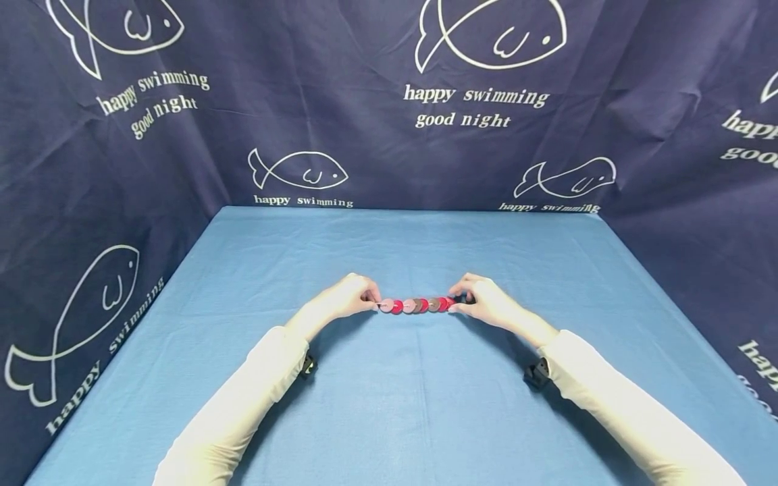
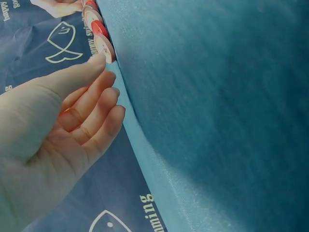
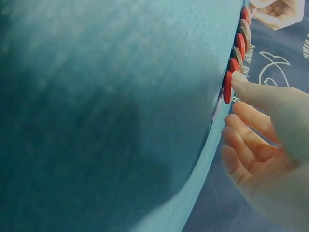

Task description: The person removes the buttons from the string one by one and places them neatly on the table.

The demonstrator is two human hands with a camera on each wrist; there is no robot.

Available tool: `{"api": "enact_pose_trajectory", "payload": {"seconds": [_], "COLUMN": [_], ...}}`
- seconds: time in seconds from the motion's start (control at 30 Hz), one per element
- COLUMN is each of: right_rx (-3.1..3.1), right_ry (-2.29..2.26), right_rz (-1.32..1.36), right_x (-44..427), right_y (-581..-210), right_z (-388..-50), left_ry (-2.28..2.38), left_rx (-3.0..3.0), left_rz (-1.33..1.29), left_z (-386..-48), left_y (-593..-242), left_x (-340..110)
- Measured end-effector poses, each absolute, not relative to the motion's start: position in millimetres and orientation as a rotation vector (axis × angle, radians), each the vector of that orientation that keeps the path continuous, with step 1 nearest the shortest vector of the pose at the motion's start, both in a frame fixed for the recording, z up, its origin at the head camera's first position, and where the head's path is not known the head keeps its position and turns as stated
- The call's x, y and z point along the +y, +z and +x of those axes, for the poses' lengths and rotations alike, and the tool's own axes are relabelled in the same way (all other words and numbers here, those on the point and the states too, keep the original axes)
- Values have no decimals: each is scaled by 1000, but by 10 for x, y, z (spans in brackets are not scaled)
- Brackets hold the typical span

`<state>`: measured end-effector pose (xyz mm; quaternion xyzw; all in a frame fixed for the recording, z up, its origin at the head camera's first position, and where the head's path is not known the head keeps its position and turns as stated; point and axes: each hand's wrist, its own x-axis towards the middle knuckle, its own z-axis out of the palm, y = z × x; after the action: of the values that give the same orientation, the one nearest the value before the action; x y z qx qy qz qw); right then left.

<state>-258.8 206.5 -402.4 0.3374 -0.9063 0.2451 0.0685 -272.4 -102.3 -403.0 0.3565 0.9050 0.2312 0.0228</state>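
Note:
A strand of overlapping round buttons (image 1: pixel 416 306) in pink, red and brown stretches sideways in a nearly straight row between the two hands. My left hand (image 1: pixel 349 295) pinches its left end by thumb and fingertips, beside a pink button (image 2: pixel 104 47) that shows holes in the left wrist view. At the other end my right hand (image 1: pixel 489 300) pinches a red button (image 3: pixel 228 88). In both wrist views the remaining fingers bend loosely. Whether the strand touches the cloth or hangs just over it, I cannot tell.
A blue cloth (image 1: pixel 389 405) covers the table. Dark blue curtains (image 1: pixel 377 101) printed with white fish and lettering stand behind it and at both sides. Each wrist carries a small black device (image 1: pixel 537 374) below a pale sleeve (image 1: pixel 608 391).

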Motion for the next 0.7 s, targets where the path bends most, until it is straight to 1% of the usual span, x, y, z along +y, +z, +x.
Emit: {"api": "enact_pose_trajectory", "payload": {"seconds": [0.27, 0.7], "right_rx": [-2765, -2783], "right_ry": [700, 701], "right_rz": [1039, 1041], "right_x": [2036, 2008], "right_y": [-4025, -4082], "right_z": [-2600, -2626], "left_ry": [724, 759], "left_rx": [2827, 2833], "left_rz": [1199, 1141], "left_z": [-2706, -2699], "left_y": [-4033, -4040], "left_x": [-1042, -1072]}}
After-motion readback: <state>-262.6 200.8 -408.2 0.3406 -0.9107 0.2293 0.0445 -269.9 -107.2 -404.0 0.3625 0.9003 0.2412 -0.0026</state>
